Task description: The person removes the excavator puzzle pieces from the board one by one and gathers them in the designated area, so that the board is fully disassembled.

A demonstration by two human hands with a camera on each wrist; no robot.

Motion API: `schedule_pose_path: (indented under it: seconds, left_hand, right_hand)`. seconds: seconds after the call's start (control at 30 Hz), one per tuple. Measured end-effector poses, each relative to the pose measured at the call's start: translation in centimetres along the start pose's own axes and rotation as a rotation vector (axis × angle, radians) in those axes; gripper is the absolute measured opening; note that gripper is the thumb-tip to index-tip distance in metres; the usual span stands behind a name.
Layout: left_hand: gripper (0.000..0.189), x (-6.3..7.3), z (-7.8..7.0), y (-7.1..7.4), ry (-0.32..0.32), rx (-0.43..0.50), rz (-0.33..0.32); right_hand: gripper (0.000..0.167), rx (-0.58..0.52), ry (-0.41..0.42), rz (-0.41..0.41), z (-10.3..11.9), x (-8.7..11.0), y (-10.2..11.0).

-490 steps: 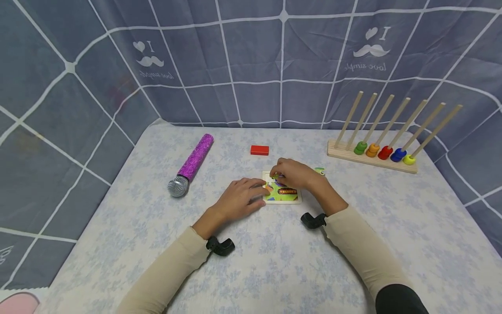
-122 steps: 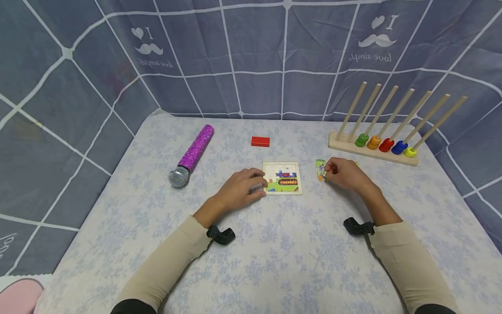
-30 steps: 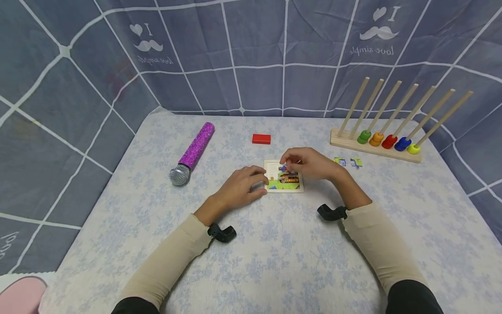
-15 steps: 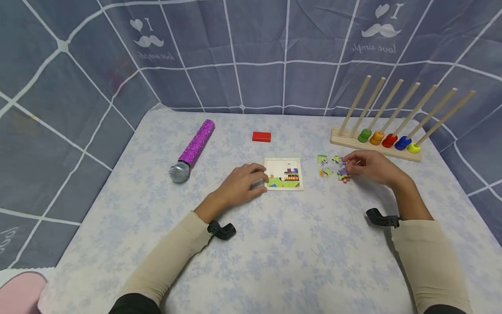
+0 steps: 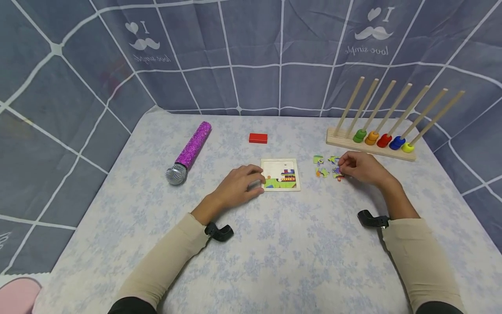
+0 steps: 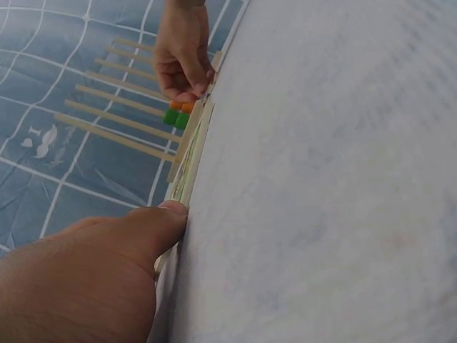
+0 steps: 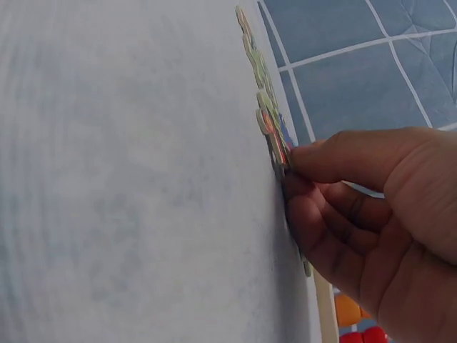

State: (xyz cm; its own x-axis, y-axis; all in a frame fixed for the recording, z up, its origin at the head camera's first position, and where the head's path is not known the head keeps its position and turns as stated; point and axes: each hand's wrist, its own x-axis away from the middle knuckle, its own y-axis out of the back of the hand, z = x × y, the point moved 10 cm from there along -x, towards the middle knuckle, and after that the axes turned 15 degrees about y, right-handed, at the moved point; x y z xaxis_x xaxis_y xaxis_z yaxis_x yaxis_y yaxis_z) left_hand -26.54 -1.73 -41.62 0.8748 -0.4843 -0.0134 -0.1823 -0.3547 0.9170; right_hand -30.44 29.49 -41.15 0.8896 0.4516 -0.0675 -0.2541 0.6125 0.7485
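Note:
A square puzzle board (image 5: pixel 280 187) with a pale frame lies mid-table, showing part of a colourful picture along its lower and right side and bare backing at the upper left. My left hand (image 5: pixel 238 185) rests with fingers and thumb on the board's left edge. In the left wrist view its thumb (image 6: pixel 168 221) lies against that edge. Right of the board, several loose puzzle pieces (image 5: pixel 322 172) lie in a cluster. There my right hand (image 5: pixel 363 167) pinches a purple and red puzzle piece (image 7: pixel 273 130) between thumb and fingertips, low at the tabletop; its fingers partly hide it.
Behind the board lies a red block (image 5: pixel 258 138). A purple glittery microphone (image 5: pixel 191 150) lies to the left. At the back right stands a wooden peg rack (image 5: pixel 372 147) with coloured beads, close behind my right hand. Grey checked cloth (image 5: pixel 251 52) hangs behind the table.
Over the last second my right hand has gone from above the board to the loose pieces on the right. A purple piece seen on the board earlier is gone from it. My left hand has stayed.

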Motion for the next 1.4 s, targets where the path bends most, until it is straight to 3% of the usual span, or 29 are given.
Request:
schedule_pose_path:
  seconds: [0.37, 0.7, 0.9, 1.07, 1.27, 1.4]
  left_hand:
    - [0.026, 0.1, -0.1, 0.0, -0.009, 0.007, -0.006]
    - [0.024, 0.2, -0.2, -0.2, -0.032, 0.011, -0.018]
    - [0.025, 0.1, -0.2, 0.1, -0.032, 0.006, -0.022]
    - [0.026, 0.0, -0.2, 0.2, -0.025, 0.003, -0.013]
    - [0.026, 0.0, -0.1, 0.1, -0.018, 0.002, 0.005]
    - [0.026, 0.0, -0.1, 0.1, -0.020, 0.008, 0.000]
  right_hand:
    - [0.006, 0.163, 0.055, 0.002, 1.4, -0.2, 0.1]
    - [0.002, 0.166, 0.071, -0.014, 1.9, -0.1, 0.4]
    - [0.019, 0.170, 0.143, -0.023, 4.1, -0.9, 1.1]
    - [0.026, 0.141, 0.228, 0.075, 6.7, -2.6, -1.1]
    - [0.024, 0.114, 0.345, 0.164, 10.1, -5.3, -4.9]
    - [0.027, 0.128, 0.355, 0.247, 11.4, -6.9, -7.7]
